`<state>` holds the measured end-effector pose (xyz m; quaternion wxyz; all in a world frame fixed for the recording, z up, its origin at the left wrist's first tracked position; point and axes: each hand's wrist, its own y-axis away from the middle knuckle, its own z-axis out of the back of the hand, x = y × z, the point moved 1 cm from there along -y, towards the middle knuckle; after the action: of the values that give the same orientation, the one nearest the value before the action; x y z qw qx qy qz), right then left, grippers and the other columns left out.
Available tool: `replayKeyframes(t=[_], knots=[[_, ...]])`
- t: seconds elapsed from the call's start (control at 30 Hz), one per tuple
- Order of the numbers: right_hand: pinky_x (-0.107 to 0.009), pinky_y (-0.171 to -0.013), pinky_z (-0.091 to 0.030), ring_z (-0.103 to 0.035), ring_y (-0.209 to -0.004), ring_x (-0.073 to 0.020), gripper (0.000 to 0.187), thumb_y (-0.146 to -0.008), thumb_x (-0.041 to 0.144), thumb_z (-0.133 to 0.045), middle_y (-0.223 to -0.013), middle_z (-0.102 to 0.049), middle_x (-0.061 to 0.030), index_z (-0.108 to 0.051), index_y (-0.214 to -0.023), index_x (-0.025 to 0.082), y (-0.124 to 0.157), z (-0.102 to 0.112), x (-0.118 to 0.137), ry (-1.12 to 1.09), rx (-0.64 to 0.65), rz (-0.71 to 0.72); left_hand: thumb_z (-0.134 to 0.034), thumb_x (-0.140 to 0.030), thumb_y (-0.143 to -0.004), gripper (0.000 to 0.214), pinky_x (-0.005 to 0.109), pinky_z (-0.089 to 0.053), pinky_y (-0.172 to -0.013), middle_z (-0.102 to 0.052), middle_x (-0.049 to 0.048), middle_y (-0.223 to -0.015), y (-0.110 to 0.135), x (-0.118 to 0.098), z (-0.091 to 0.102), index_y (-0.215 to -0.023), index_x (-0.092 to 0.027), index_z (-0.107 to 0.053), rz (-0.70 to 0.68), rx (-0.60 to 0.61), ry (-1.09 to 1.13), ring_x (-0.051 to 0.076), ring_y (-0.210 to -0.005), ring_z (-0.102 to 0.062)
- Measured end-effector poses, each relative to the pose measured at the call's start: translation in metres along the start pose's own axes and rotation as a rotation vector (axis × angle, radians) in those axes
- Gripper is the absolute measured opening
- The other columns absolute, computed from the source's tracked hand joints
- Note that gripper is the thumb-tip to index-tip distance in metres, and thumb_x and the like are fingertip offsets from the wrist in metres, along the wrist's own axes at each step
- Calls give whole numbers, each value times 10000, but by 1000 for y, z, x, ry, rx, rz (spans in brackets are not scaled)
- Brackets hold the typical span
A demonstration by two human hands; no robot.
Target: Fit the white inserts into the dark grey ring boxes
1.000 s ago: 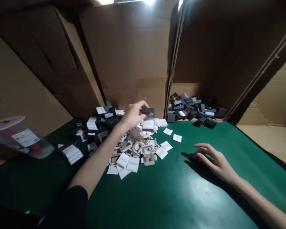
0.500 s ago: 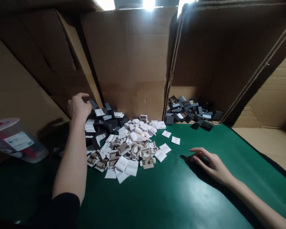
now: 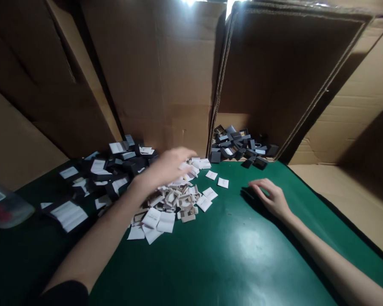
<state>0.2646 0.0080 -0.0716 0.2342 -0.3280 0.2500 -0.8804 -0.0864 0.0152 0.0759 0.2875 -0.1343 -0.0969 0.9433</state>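
The left hand (image 3: pixel 166 168) hovers over the white pile (image 3: pixel 170 206) in the middle of the green bench (image 3: pixel 230 255). It is blurred, but its fingers (image 3: pixel 185 153) show stretched out and apart, with nothing seen between them. The forearm reaches in from the lower left, with a black sleeve at the frame's bottom edge.

The white pile is a heap of small white squares mixed with tan card pieces. It lies just below and in front of the left hand. Two loose squares (image 3: pixel 223 182) lie on the bench just right of the heap, between it and the right hand.

The right hand (image 3: pixel 272 196) rests palm down on the bench, well right of the pile. Its fingers (image 3: pixel 258 184) are loosely spread and hold nothing.

Left of the white pile a dark pile (image 3: pixel 127 163) of small black pieces, some with white labels, spreads toward the left edge. A clear tub (image 3: pixel 3 208) lies at the far left, cut by the frame.

Cardboard walls stand behind the bench. An open box (image 3: pixel 274 85) on its side sits at the back right, and dark pieces (image 3: pixel 239 146) are heaped at its mouth, apart from both hands.
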Motion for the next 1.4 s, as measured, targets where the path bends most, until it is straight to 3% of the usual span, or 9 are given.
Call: replayKeyframes(t=[0.03, 0.1, 0.2, 0.3, 0.5, 0.73, 1.1, 1.27, 1.4], knots=[[-369, -847, -477, -601, -933, -218, 195, -917, 329, -477, -961, -673, -78, -635, -926, 214, -5, 2, -13, 75, -73, -1, -519, -446, -894, 490, 408, -471, -951, -451, 60, -1427, 2, -16, -20, -1355, -295, -446, -63, 217, 19, 260, -1229, -506], [-406, -881, -463, -580, -1002, -249, 228, -911, 348, -467, -1047, -661, -100, -621, -994, 202, -15, 5, -38, 237, -178, -22, -568, -597, -811, 708, 523, -457, -931, -265, 112, -1530, 7, -40, -61, -1422, -316, -350, -41, 400, -42, 399, -1311, -391], [-427, -914, -439, -545, -1094, -279, 319, -896, 371, -475, -1163, -618, -142, -571, -1122, 167, -34, 2, -65, 409, -268, -11, -526, -653, -804, 781, 697, -266, -1007, -140, 151, -1557, 14, -65, -114, -1451, -270, -314, -51, 286, -221, 500, -1369, -191], [-426, -936, -413, -515, -1154, -279, 411, -884, 380, -488, -1247, -574, -151, -504, -1234, 164, -58, -9, -72, 456, -279, 28, -368, -559, -925, 569, 691, -231, -1037, -258, 117, -1532, 18, -76, -143, -1426, -290, -359, -113, 134, -274, 438, -1370, -262], [-442, -1006, -333, -412, -1243, -297, 474, -885, 457, -444, -1345, -477, -146, -493, -1273, 188, -136, -43, -47, 510, -181, -110, -314, -442, -967, 435, 623, -265, -1059, -455, 84, -1424, 23, -75, -150, -1334, -282, -486, -167, 15, -284, 332, -1315, -399], [-469, -850, -434, -530, -1081, -338, 463, -793, 493, -521, -1283, -496, -133, -566, -1162, 218, -199, -64, -47, 532, 67, -462, -317, -440, -963, 437, 549, -302, -1065, -469, 75, -1412, 22, -71, -150, -1321, -275, -505, -186, -11, -272, 302, -1289, -430], [-299, -671, -435, -609, -839, -224, 312, -773, 471, -565, -1010, -581, -63, -615, -983, 246, -120, -15, -46, 516, 188, -440, -324, -412, -961, 436, 536, -337, -1047, -475, 97, -1403, 20, -68, -153, -1324, -250, -504, -204, 1, -264, 315, -1295, -423], [-324, -686, -441, -607, -811, -229, 434, -848, 560, -467, -1083, -598, -83, -574, -1118, 238, -56, 17, -49, 504, 34, -255, -338, -400, -956, 436, 524, -334, -1050, -471, 108, -1405, 18, -67, -151, -1324, -233, -503, -228, 19, -268, 319, -1292, -424], [-428, -913, -374, -561, -1006, -290, 417, -890, 508, -446, -1050, -633, -122, -583, -1111, 183, -14, 32, -45, 684, -156, -124, -349, -386, -956, 430, 506, -328, -1058, -476, 105, -1402, 16, -68, -148, -1327, -230, -500, -233, 20, -274, 310, -1292, -424]])
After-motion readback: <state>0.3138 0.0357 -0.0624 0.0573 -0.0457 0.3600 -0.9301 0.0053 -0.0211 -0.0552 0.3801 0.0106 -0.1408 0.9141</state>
